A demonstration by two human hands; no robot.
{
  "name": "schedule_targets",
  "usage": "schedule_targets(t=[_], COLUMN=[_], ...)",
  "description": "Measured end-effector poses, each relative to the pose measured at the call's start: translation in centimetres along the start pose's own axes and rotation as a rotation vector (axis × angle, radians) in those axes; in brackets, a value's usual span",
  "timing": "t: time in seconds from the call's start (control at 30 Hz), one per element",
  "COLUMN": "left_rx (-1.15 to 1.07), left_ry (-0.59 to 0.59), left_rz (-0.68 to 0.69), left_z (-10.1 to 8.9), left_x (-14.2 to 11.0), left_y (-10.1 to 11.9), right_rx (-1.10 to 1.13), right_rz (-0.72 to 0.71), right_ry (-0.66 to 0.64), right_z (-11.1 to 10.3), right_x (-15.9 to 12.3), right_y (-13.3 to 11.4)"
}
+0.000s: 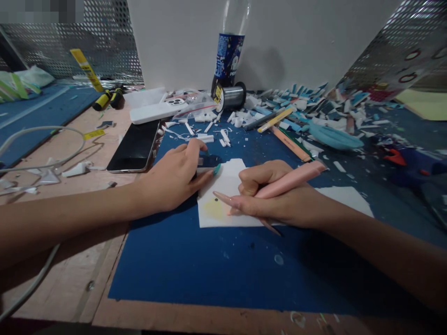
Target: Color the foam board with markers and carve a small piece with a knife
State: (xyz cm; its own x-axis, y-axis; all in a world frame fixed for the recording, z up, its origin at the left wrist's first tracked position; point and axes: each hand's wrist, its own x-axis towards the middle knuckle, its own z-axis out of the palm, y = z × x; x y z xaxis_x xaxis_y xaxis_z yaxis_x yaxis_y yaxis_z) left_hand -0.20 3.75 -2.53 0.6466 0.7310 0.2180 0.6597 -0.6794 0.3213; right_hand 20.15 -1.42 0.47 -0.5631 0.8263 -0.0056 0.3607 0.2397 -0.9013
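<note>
My right hand [279, 195] is closed around a thick pink marker [291, 179]. The marker's orange tip touches a white sheet [223, 222] on the blue mat. Drawn on that sheet are a pale yellow patch [213, 209], a small dark dot and a spot of orange under the tip. At the sheet's left edge, my left hand [174, 174] is bent, its green-nailed thumb pressing on the sheet and its fingers curled beyond. What lies under those fingers is partly hidden. Another white piece [349, 197] lies behind my right wrist.
A dark phone [134, 146] and a white phone [157, 111] lie left. Behind are a wire spool [233, 97], a bottle [228, 51] and heaped white and blue scraps [296, 107]. A yellow cutter [275, 120] lies among them; a pale cable [38, 274] crosses the left side.
</note>
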Motion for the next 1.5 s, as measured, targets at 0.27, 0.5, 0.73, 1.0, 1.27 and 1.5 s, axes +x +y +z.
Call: schedule_targets(t=[0.27,0.5,0.73,1.0,1.27,1.5], left_rx=[-0.009,-0.007,-0.001,0.006,-0.007,-0.001], left_ry=[0.004,-0.001,0.004,0.01,0.006,-0.009], left_rz=[0.0,0.008,0.012,0.011,0.011,-0.009], left_z=[0.0,-0.13,-0.1,-0.07,-0.15,-0.22], left_x=[0.04,0.07,0.06,0.09,0.05,0.07], left_y=[0.09,0.2,0.2,0.23,0.23,0.34], right_rx=[-0.035,0.055,0.042,-0.01,-0.072,-0.007], right_rz=[-0.007,0.048,0.009,-0.042,-0.053,-0.065], right_ry=[0.053,-0.045,-0.037,-0.029,0.147,-0.01], right_z=[-0.01,-0.11,-0.08,-0.23,-0.11,-0.13], right_x=[0.11,-0.03,-0.13,0.24,0.44,0.2], right_y=[-0.12,-0.02,-0.14,-0.09,0.23,0.24])
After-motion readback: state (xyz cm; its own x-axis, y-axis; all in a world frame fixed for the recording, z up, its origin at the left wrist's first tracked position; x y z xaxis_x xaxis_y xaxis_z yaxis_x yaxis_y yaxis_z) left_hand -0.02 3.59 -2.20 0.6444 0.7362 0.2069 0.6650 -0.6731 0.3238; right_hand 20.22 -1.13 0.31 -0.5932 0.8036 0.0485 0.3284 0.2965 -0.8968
